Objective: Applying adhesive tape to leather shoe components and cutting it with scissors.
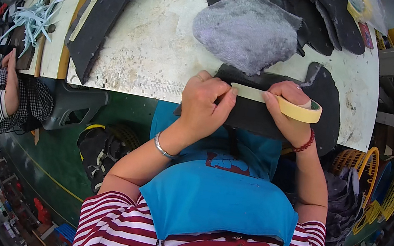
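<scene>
As I look on remotely, a dark piece (117, 9) at left on the desk (141, 53) bears a pale strip (85, 12) along one edge, so that stretch looks done. Next, my left hand (205, 99) has its fingers closed, seemingly pinching the end of the tape (248, 92), near a grey furry piece (249, 29). The tape runs rightward over another dark piece (254, 115), overhanging the desk's near edge. My right hand (286, 124) grips the roll (308, 114); I judge this length drawn out, with cutting left, and cannot tell whether it sticks down.
</scene>
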`<state>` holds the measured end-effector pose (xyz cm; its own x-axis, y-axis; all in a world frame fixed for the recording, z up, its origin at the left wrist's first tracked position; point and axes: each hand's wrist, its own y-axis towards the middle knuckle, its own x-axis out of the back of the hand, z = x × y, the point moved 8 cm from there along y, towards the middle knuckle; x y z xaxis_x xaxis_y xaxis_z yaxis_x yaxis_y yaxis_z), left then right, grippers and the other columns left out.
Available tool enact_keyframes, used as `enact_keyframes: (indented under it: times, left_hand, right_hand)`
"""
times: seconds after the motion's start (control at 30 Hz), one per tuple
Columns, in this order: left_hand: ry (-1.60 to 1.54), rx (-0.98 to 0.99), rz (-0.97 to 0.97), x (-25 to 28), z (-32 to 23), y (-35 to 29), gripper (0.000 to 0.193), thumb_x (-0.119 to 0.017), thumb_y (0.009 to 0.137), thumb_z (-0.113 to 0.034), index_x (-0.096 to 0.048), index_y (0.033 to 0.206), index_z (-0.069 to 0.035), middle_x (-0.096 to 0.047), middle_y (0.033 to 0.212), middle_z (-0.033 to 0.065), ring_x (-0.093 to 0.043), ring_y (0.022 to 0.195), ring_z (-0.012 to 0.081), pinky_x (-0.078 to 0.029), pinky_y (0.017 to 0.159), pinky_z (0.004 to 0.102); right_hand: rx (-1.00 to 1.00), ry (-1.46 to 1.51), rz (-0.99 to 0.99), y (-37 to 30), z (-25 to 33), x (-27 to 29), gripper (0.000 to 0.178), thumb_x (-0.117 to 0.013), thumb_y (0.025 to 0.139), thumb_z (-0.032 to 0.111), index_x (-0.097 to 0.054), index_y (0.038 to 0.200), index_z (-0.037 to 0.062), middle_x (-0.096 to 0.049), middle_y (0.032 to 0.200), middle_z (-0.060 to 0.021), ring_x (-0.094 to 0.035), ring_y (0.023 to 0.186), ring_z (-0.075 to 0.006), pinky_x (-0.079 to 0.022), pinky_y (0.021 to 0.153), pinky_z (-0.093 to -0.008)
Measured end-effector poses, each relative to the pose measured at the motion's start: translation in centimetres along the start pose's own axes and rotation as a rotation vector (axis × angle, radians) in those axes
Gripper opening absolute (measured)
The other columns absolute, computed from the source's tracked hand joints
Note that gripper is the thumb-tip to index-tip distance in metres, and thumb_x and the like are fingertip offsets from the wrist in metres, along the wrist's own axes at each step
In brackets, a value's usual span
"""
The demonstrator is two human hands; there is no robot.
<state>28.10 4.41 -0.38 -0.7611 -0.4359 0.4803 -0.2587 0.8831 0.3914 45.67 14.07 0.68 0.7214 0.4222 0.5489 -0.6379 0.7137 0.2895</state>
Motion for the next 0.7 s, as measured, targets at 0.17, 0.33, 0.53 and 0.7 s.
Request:
enact_keyframes:
  times: [0.17, 0.33, 0.53, 0.7]
  left_hand:
    - [0.233, -0.026, 0.001, -0.6, 1.2, 0.7, 0.016, -0.072, 0.089, -0.013, -0.07, 0.076, -0.004, -0.067, 0.069, 0.0117, -0.056, 0.064, 0.0325, -0.04, 0.065, 0.043]
    - [0.422, -0.068, 0.018, -1.4, 0.5, 1.5, 0.014, -0.074, 0.086, -0.015, -0.069, 0.076, -0.006, -0.066, 0.067, 0.0105, -0.06, 0.062, 0.031, -0.04, 0.065, 0.0427]
    - [0.498, -0.15, 0.026, -2.3, 0.1, 1.8, 0.015, -0.073, 0.083, -0.017, -0.066, 0.072, -0.009, -0.061, 0.061, 0.0072, -0.059, 0.059, 0.0284, -0.038, 0.064, 0.041]
    - [0.573, -0.138, 0.07, -2.6, 0.4, 2.5, 0.017, -0.072, 0.08, -0.018, -0.065, 0.067, -0.01, -0.06, 0.059, 0.006, -0.058, 0.056, 0.0286, -0.036, 0.062, 0.041]
  right_hand:
    - [0.153, -0.335, -0.054, 0.9, 1.2, -1.6, 0.02, -0.08, 0.083, 0.01, -0.063, 0.075, 0.007, -0.063, 0.073, -0.0075, -0.063, 0.07, -0.0285, -0.049, 0.069, -0.0406]
    - [0.202, -0.549, -0.134, 0.9, 1.1, -2.2, 0.02, -0.082, 0.079, 0.012, -0.062, 0.076, 0.0082, -0.065, 0.075, -0.009, -0.065, 0.071, -0.0305, -0.051, 0.07, -0.042]
    - [0.22, -0.634, -0.12, 0.8, 1.0, -2.5, 0.019, -0.08, 0.078, 0.011, -0.061, 0.078, 0.0082, -0.064, 0.077, -0.0092, -0.065, 0.074, -0.03, -0.051, 0.071, -0.0425]
    - [0.216, -0.687, -0.106, 0.7, 1.5, -2.8, 0.018, -0.079, 0.077, 0.011, -0.061, 0.077, 0.0091, -0.064, 0.077, -0.0088, -0.066, 0.075, -0.0285, -0.051, 0.071, -0.0414]
